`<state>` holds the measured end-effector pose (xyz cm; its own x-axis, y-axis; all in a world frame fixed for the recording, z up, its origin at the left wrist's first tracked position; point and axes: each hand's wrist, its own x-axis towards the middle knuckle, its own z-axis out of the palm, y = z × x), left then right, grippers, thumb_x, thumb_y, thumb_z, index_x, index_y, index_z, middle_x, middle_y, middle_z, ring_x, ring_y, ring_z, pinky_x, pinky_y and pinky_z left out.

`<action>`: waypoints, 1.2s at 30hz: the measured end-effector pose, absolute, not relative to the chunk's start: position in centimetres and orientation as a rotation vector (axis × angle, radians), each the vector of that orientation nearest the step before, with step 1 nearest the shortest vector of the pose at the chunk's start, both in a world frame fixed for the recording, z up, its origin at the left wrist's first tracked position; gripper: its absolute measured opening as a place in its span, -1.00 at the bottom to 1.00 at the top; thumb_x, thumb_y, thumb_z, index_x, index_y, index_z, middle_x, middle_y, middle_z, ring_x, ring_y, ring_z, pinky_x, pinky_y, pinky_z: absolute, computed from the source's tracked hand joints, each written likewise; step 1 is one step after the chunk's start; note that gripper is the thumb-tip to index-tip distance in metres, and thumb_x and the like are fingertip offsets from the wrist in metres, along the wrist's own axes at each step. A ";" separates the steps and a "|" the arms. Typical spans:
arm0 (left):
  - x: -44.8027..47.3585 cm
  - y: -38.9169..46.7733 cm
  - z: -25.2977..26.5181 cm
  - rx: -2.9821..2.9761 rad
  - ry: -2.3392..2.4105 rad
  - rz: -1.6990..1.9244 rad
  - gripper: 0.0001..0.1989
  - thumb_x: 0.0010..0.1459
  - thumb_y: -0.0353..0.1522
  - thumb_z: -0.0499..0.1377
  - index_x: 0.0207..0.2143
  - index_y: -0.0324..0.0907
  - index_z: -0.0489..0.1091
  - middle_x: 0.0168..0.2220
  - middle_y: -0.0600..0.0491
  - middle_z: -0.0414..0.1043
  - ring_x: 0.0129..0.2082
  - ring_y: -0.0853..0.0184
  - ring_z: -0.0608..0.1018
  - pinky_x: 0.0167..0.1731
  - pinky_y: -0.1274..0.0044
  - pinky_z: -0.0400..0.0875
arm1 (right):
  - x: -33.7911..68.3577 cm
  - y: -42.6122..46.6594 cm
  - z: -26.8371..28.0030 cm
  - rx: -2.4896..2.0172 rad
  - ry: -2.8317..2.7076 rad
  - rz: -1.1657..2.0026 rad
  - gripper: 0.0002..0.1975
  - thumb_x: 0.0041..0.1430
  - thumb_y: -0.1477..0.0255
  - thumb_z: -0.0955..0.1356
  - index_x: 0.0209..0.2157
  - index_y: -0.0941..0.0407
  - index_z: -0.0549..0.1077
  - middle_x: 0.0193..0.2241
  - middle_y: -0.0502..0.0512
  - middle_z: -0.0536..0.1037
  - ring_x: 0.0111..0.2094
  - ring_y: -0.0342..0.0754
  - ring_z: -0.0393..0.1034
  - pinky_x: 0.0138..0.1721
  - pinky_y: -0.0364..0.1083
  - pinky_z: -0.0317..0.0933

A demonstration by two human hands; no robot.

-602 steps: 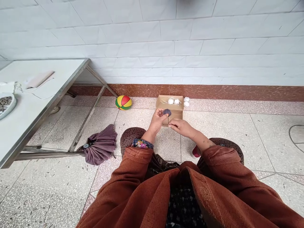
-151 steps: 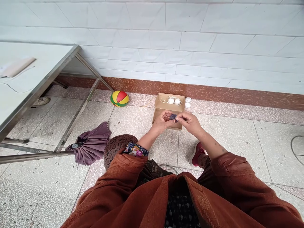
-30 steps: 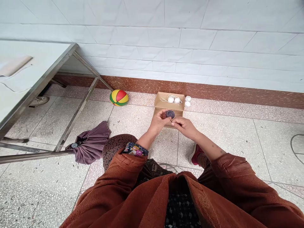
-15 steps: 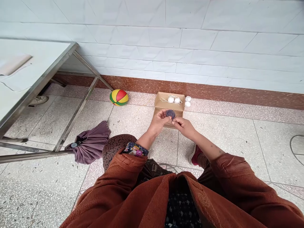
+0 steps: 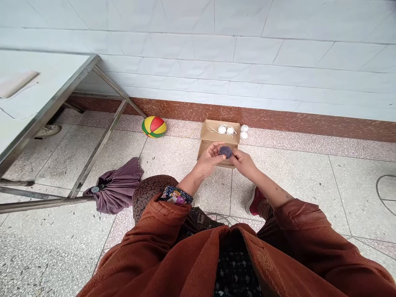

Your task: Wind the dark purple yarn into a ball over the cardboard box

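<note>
A person in a rust-brown coat [image 5: 173, 255] cradles a dark purple-grey yarn ball [image 5: 225, 152] above an open cardboard box [image 5: 203, 153] on a speckled floor [image 5: 278, 185]. The left hand [image 5: 208, 161] is partly closed, thumb in front and fingers behind, with the ball held between them. The right hand [image 5: 243, 161] has its fingers bunched against the ball's right edge; whether they pinch a loose strand cannot be told.

The ball looks light, soft and slightly springy, its fibrous surface unlikely to slip and in no danger of breaking, though loose windings could slide off. A gentle grip around its rounded sides, thumb opposite fingers, should suit it best; squeezing would probably flatten it.

White balls [image 5: 222, 129] with trailing cord lie in the box's far half, its thin, stiff-looking walls meeting at square corners. Nearby sit a glossy red, yellow and green ball [image 5: 154, 126] and a pleated purple umbrella [image 5: 120, 185], its fabric slack, beside a metal-framed table [image 5: 62, 78].
</note>
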<state>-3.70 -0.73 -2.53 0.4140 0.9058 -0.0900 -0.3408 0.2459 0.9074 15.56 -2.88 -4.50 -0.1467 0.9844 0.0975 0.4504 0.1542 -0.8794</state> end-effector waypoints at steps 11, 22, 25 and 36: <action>-3.4 -0.3 -3.5 1.229 0.987 0.889 -0.29 -0.17 -0.43 0.50 0.06 -0.12 0.35 -0.24 0.13 0.49 -0.31 0.40 0.53 -0.20 0.48 0.41 | 16.2 -2.9 -1.1 -1.171 -1.726 0.877 -0.71 0.42 0.14 0.40 -0.30 0.02 0.59 -0.34 0.07 0.60 -0.28 0.02 0.45 -0.16 0.00 0.34; -3.8 0.1 -3.4 1.031 0.865 1.055 -0.38 -0.03 -0.34 0.47 0.09 -0.07 0.37 -0.11 0.04 0.56 -0.10 0.29 0.60 0.00 0.39 0.46 | 15.0 -3.6 -3.3 -1.283 -1.786 0.996 -0.84 0.35 0.31 0.37 -0.32 0.05 0.52 -0.39 0.03 0.57 -0.35 -0.03 0.42 -0.25 -0.05 0.28; -3.8 0.6 -4.3 1.067 1.072 1.077 -0.38 -0.09 -0.40 0.47 0.03 -0.12 0.36 -0.13 0.04 0.54 -0.15 0.31 0.60 -0.02 0.40 0.46 | 15.0 -4.0 -1.9 -1.091 -1.884 1.053 -0.81 0.39 0.27 0.39 -0.29 0.04 0.56 -0.36 0.03 0.59 -0.35 -0.05 0.42 -0.22 -0.05 0.31; -3.5 -1.0 -2.9 1.175 0.685 0.788 -0.27 -0.10 -0.42 0.48 0.17 -0.05 0.42 -0.08 0.03 0.56 -0.11 0.29 0.60 -0.07 0.43 0.46 | 17.1 -1.7 -2.8 -1.396 -1.536 0.822 -0.75 0.35 0.20 0.43 -0.37 0.04 0.54 -0.41 0.01 0.52 -0.33 -0.02 0.39 -0.19 -0.02 0.30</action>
<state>-3.47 -0.99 -2.89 0.5587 0.8272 -0.0605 -0.1750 0.1889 0.9663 17.06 -1.66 -2.83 0.0173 0.9851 0.1710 0.4042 0.1496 -0.9024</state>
